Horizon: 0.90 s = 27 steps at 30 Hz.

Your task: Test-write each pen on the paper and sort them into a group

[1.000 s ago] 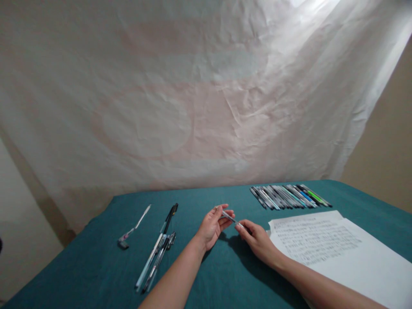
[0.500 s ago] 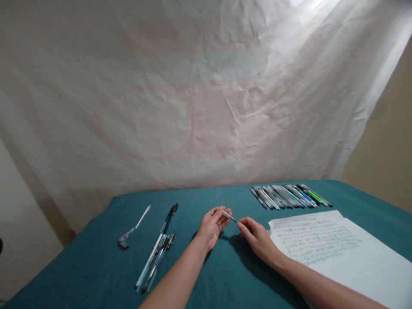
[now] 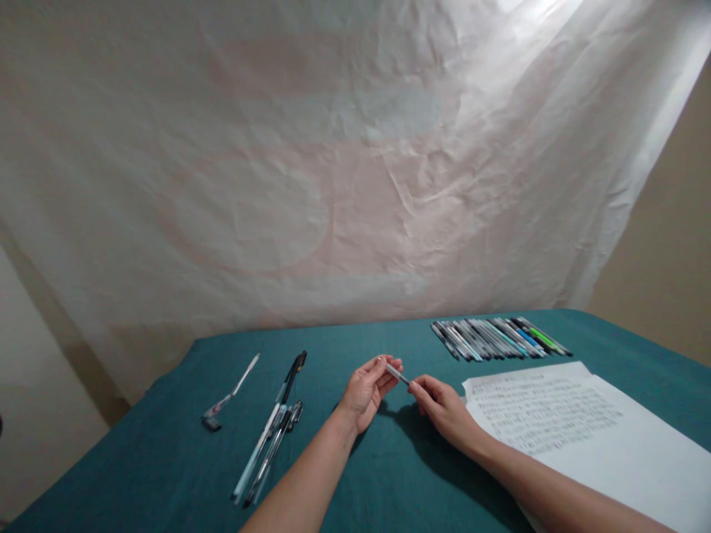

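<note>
A slim pen (image 3: 397, 374) with a pale barrel is held between my two hands above the cloth. My left hand (image 3: 366, 392), palm turned up, pinches its upper left end between thumb and fingers. At the lower right end, the thumb and fingertips of my right hand (image 3: 436, 403) close on the dark tip. Whether that tip carries a cap is too small to make out. Left of my hands lie several loose pens (image 3: 266, 444), clear and black ones, partly overlapping.
Several pens (image 3: 500, 339) form a tidy row at the back right, with a bright green one among them. Handwritten sheets of paper (image 3: 627, 451) lie under and beyond my right forearm. A thin white stick-like item with a dark end (image 3: 225, 403) rests at the left on the green cloth (image 3: 167, 459).
Both hands keep their hold on the pen. My right hand has shifted very slightly left; otherwise the scene looks the same.
</note>
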Each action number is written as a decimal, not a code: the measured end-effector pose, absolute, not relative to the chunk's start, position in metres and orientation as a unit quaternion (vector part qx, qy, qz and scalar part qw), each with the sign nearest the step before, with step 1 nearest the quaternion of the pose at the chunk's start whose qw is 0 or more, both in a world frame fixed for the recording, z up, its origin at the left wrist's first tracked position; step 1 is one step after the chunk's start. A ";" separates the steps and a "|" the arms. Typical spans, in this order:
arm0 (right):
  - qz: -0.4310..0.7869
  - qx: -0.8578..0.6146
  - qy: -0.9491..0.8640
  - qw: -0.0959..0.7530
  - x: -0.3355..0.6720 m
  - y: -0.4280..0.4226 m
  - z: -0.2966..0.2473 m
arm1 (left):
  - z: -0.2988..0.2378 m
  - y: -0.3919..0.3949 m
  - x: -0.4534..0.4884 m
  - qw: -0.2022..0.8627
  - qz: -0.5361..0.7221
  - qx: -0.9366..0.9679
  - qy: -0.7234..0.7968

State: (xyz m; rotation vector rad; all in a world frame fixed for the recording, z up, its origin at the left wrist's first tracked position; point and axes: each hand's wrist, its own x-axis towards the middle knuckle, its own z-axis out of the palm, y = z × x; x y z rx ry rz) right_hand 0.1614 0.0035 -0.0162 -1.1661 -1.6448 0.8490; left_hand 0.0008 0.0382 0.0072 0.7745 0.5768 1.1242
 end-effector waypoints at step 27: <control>0.318 -0.447 -0.714 0.436 0.158 -0.006 -0.006 | 0.020 0.027 0.005 0.706 0.497 0.440 0.247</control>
